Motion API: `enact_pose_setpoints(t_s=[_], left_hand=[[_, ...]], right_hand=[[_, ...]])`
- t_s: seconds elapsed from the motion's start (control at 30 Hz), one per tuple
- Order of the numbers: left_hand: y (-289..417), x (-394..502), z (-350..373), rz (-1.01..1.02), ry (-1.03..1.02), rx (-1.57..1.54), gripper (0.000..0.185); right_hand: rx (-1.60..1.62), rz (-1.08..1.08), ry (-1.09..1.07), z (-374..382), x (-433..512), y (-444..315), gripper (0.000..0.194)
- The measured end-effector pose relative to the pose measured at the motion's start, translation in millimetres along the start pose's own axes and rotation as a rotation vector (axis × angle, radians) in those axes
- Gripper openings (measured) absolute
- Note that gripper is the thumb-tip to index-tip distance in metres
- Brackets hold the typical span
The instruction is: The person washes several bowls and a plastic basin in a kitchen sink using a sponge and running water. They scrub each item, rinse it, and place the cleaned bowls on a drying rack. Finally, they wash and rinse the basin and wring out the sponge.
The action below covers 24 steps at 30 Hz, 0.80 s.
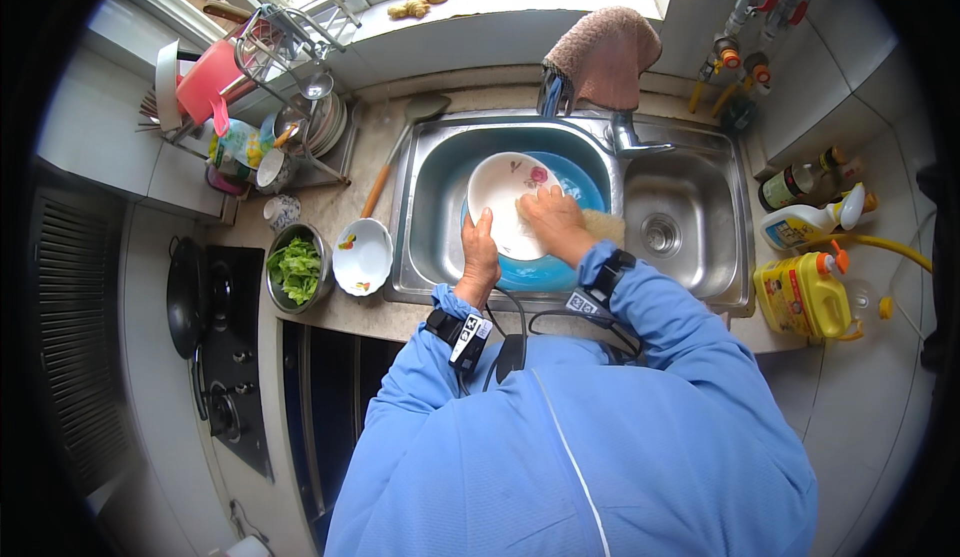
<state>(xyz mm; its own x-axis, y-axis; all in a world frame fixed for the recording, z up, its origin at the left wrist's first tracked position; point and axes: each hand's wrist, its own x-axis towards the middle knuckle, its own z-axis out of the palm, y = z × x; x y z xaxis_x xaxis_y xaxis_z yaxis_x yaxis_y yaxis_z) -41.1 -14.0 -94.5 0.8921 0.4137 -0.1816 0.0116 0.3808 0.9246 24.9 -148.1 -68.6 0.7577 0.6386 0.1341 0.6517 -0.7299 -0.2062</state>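
Observation:
A white bowl with a pink rose print (504, 189) is tilted over a blue basin of water (536, 276) in the larger sink bowl. My left hand (480, 253) grips its lower left rim, thumb on the inside. Against the inner wall of the bowl lies my right hand (553, 219), fingers bent over something yellowish, mostly hidden. A tan cloth or scrubbing pad (604, 227) shows beside that hand, at the basin's right side; whether the hand holds part of it I cannot tell.
Left of the sink stand a white dish (363, 257), a metal bowl of leafy greens (298, 270) and a spatula (386, 167). A dish rack (330, 171) is behind them. The faucet (626, 133) rises at the back, draped with a pink cloth (607, 54). Bottles, including a yellow jug (802, 298), stand right.

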Motion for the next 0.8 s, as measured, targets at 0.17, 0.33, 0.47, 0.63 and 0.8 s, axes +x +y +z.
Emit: enact_pose_setpoints(t_s=[0.17,0.33,0.47,0.63,0.8], left_hand=[[-4.3,2.0,-6.7,-0.082,0.013,-0.057,0.039],[1.6,3.6,-4.3,-0.045,-0.02,-0.068,0.039],[5.8,1.8,0.2,-0.024,-0.019,-0.032,0.039],[3.0,0.6,-2.8,-0.048,0.005,0.008,0.04],[-3.1,1.5,-6.8,-0.073,0.01,-0.001,0.041]], right_hand=[[0.111,-0.043,0.081,-6.5,-5.0,10.5,0.016],[0.062,-0.359,0.082,-7.8,-9.6,3.9,0.019],[-0.011,-0.34,0.179,-2.7,0.7,3.6,0.018],[-0.042,-0.262,0.091,4.3,2.9,5.3,0.015],[0.071,-0.358,-0.066,2.9,-7.2,2.5,0.014]])
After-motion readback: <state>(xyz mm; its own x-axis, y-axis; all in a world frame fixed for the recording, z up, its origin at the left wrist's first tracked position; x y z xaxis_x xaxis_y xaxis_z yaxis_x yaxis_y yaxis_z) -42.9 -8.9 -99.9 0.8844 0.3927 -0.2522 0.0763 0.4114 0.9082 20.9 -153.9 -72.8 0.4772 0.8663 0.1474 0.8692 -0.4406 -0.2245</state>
